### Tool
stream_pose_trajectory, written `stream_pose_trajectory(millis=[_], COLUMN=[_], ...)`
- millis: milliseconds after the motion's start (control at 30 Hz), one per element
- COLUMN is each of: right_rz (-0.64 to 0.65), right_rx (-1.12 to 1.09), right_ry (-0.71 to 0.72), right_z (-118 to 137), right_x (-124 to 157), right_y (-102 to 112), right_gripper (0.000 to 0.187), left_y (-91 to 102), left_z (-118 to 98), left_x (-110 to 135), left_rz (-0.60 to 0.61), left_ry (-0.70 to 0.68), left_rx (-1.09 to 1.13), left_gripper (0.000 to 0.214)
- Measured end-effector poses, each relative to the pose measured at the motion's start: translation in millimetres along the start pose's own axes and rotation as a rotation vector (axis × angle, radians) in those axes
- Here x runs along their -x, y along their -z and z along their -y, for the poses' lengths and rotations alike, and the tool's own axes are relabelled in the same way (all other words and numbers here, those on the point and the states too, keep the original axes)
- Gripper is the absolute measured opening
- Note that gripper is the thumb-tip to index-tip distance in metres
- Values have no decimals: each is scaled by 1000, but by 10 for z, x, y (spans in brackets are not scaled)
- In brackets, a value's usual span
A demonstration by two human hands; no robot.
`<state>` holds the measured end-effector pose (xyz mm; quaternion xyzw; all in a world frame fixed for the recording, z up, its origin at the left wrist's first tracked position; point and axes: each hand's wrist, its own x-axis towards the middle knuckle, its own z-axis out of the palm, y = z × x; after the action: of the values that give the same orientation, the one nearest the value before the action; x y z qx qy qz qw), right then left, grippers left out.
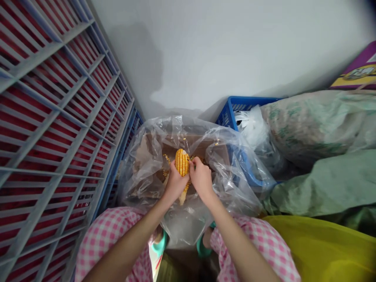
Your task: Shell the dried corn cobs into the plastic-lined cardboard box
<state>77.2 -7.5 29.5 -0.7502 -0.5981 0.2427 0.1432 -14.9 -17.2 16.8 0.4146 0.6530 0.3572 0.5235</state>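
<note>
The left hand clamps a dried corn cob steady while the right hand presses tight against its kernels, low over a clear plastic bag.

White wall beside grey slatted rack

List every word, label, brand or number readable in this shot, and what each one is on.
Purple-and-yellow carton, top right: oval mark on the yellow band, cut off and too blurred to read.
Woven sack: green print, too faded and creased to read; cannot tell if it is lettering.
Nothing else shows readable text.
</note>
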Motion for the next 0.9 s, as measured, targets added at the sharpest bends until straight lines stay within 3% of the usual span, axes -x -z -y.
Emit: stream_pose_trajectory(millis=[133,200,333,600,900], right_rz=[143,229,241,233,285], right_rx=[-105,-224,-354,-315,-365], right_ry=[85,119,99,99,149], right_z=[-158,-264,-356,-251,-302], right_x=[-125,-175,-190,-202,-219], right_y=[284,482,712,613,665], right_gripper=[16,16,22,22,23], left_y=[36,60,93,97,150], left_z=[-118,-165,-173,-163,-148], left_x=[95,129,108,85,73], left_rz=[82,122,93,83,148], left_ry=[208,205,107,16,-99], left_rx=[82,72,-14,-92,-184], left_gripper=[53,54,59,63,62])
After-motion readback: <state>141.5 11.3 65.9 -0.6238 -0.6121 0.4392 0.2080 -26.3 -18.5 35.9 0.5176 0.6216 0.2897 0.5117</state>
